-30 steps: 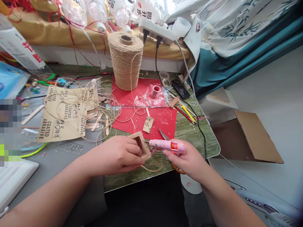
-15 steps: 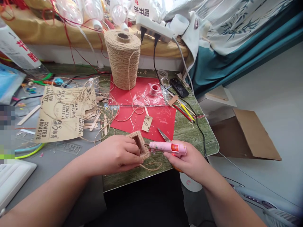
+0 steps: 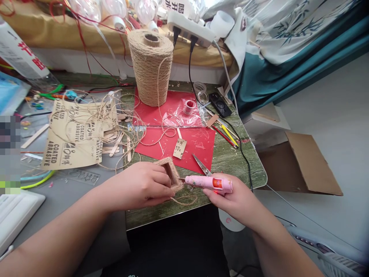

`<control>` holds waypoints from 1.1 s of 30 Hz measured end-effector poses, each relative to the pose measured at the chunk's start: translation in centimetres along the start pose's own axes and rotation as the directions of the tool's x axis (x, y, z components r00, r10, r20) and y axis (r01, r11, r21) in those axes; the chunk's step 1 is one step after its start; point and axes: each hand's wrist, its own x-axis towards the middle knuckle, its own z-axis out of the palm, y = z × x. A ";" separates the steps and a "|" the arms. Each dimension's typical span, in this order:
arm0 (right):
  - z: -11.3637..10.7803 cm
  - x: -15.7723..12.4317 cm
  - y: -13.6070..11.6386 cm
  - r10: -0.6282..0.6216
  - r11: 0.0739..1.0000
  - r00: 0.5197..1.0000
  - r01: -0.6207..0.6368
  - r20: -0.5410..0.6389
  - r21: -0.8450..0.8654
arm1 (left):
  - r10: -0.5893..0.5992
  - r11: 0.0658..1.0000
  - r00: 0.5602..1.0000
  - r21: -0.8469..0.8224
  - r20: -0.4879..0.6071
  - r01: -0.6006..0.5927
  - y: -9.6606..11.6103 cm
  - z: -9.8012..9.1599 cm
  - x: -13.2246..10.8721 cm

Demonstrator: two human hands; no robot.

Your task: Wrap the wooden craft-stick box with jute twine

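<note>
My left hand (image 3: 147, 184) grips a small square box wrapped in jute twine (image 3: 176, 175), its open side facing up and toward the right. A loose tail of twine (image 3: 187, 200) curls out below my fingers. In my right hand (image 3: 230, 196) is a pink hot glue gun (image 3: 206, 182), held with its nozzle pointing left at the box's right side. The tip is at or very close to the twine; contact is hard to tell. Scissors (image 3: 201, 165) lie just behind the glue gun, their handles hidden by it and my hand.
A big spool of jute twine (image 3: 151, 73) stands on red sheets (image 3: 150, 142). Sandpaper (image 3: 73, 142) under tangled twine and wooden sticks (image 3: 117, 144) lie left. Pencils (image 3: 229, 134), a black phone-like object (image 3: 220, 104) and a black cable (image 3: 243, 154) lie right. A power strip (image 3: 190, 29) sits behind.
The glue gun and my right hand have shifted slightly right and down, uncovering more of the scissors. My left hand keeps its hold on the box. The whole view has shifted a little.
</note>
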 end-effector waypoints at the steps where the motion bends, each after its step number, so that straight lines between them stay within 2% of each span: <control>1: 0.0 -0.1 0.1 0.006 1.000 1.000 -0.006 0.001 -0.005 | -0.001 1.000 1.000 -0.001 0.002 0.001 0.0 0.0 0.0; 17: -0.2 -1.2 0.2 0.083 0.996 0.996 -0.085 -0.030 -0.042 | -0.018 1.000 1.000 0.003 0.018 0.018 0.0 0.1 -0.4; 23: -0.3 -0.9 -0.2 0.031 0.999 0.999 -0.030 0.013 -0.039 | -0.021 1.000 0.999 0.011 0.031 0.020 0.0 0.1 -0.5; 29: 0.1 -0.4 -0.5 0.037 0.999 0.996 -0.035 -0.076 0.034 | -0.012 1.000 1.000 0.011 0.020 0.012 0.2 0.0 -0.5; 33: 0.1 -0.2 -0.5 0.040 0.999 0.998 -0.038 -0.050 0.037 | -0.009 1.000 1.000 0.018 0.002 0.009 0.2 0.0 -0.4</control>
